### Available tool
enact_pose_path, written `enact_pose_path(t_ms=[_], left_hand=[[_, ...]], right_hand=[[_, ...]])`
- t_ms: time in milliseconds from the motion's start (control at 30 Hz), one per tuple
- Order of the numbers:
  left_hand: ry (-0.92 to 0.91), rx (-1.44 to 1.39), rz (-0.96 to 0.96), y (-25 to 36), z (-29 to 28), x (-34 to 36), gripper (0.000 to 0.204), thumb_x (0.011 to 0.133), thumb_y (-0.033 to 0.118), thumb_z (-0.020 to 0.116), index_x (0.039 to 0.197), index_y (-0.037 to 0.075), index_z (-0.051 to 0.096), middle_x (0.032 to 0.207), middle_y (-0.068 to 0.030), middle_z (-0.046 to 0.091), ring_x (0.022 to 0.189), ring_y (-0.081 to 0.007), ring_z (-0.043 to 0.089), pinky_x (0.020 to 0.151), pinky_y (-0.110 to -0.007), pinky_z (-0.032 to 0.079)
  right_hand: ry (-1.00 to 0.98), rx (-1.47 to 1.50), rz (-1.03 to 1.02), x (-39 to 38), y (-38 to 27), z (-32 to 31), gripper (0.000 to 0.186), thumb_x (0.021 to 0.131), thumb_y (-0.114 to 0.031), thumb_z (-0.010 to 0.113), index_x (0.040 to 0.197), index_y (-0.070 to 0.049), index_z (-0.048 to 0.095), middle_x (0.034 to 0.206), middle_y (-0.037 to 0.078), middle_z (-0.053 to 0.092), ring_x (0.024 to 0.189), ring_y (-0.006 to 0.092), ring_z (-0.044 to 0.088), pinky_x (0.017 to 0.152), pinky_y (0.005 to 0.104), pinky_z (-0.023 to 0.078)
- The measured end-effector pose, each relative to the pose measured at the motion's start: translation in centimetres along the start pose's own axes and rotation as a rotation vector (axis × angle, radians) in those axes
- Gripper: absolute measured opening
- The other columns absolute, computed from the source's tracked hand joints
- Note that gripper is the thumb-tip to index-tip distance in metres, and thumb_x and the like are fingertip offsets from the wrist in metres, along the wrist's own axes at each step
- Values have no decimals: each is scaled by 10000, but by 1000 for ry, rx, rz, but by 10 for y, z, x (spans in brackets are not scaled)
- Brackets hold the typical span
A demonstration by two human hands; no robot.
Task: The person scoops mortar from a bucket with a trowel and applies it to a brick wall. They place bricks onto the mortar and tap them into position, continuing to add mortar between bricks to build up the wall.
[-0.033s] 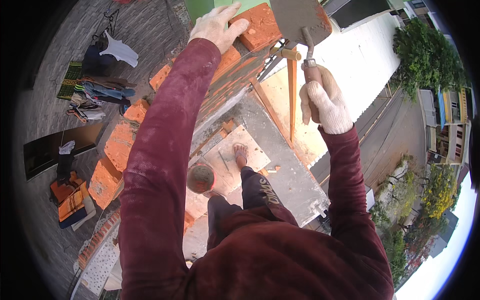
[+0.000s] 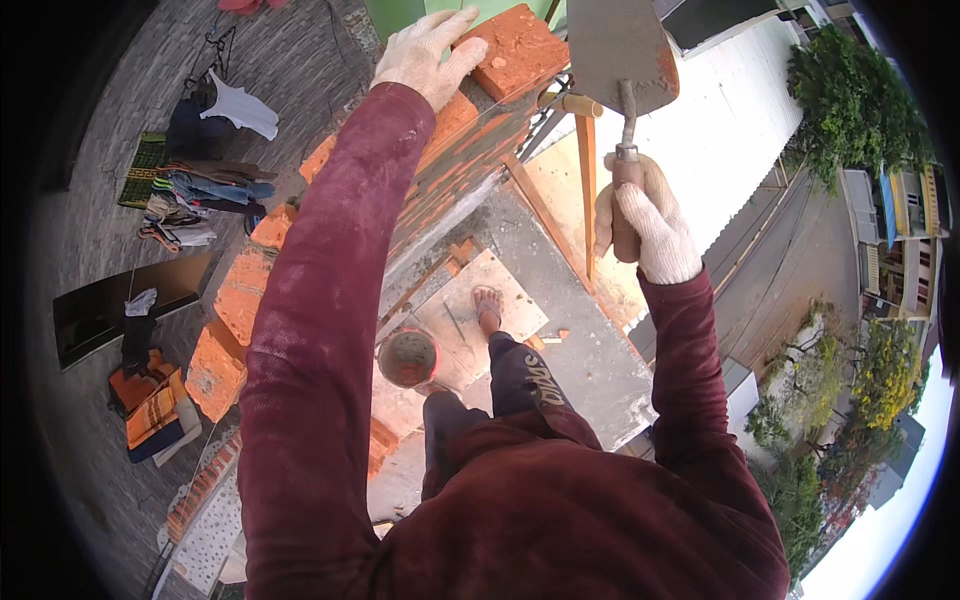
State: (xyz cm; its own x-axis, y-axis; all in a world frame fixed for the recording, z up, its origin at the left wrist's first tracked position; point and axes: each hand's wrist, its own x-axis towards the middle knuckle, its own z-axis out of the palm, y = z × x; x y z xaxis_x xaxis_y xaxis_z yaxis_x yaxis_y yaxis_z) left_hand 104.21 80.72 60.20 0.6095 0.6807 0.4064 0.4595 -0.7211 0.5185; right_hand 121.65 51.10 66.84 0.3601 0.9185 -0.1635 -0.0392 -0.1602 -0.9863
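Observation:
My left hand point(image 2: 428, 62), in a white knit glove, rests with fingers apart at the left side of a red brick point(image 2: 515, 52) atop the brick wall point(image 2: 460, 160). My right hand point(image 2: 650, 215), gloved likewise, grips the wooden handle of a trowel point(image 2: 620, 55) raised beside that brick, its blade grey with mortar and rusty at the edge. More bricks point(image 2: 240, 290) lie along the left of my left arm. Below, a bucket with grey residue point(image 2: 407, 358) stands by my feet on a pale board point(image 2: 450, 325).
A concrete ledge point(image 2: 590, 380) with timber strips point(image 2: 585, 200) borders my footing. Beyond lie a white corrugated roof point(image 2: 740, 90), a street point(image 2: 750, 270) far below, trees point(image 2: 840, 105) and buildings. Hanging laundry point(image 2: 205, 185) is at left, over a grey paved area point(image 2: 100, 240).
The trowel has tilted more upright and shifted slightly right, with my right hand a little lower. My left hand has shifted slightly left, still at the brick.

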Motion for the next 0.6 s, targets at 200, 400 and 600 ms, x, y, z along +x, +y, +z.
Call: enact_pose_path(t_ms=[200, 400, 600], left_hand=[[-258, 387, 431, -3, -17, -3, 479, 1098, 431, 379, 1506, 231, 531, 1565, -61, 501, 1489, -312, 382, 1249, -568, 227], [-219, 277, 460, -6, -12, 3, 592, 1116, 497, 213, 1479, 213, 585, 1556, -114, 515, 1492, -316, 400, 1265, -517, 208], [-211, 227, 457, 5, -12, 5, 527, 1113, 452, 255, 1451, 236, 598, 1551, -78, 528, 1488, -283, 407, 1260, -498, 238]], right_hand=[[44, 928, 460, -42, 115, 46, 529, 1037, -537, 458, 1141, -32, 582, 628, 49, 500, 390, 156, 450, 347, 317, 408], [-169, 1218, 255, 15, 148, 121, 638, 1088, -636, 286, 1069, -66, 574, 610, 13, 490, 371, 130, 443, 331, 318, 391], [-131, 1288, 171, 21, 156, 181, 644, 1090, -616, 310, 1071, -45, 607, 600, 27, 525, 359, 146, 480, 321, 329, 423]])
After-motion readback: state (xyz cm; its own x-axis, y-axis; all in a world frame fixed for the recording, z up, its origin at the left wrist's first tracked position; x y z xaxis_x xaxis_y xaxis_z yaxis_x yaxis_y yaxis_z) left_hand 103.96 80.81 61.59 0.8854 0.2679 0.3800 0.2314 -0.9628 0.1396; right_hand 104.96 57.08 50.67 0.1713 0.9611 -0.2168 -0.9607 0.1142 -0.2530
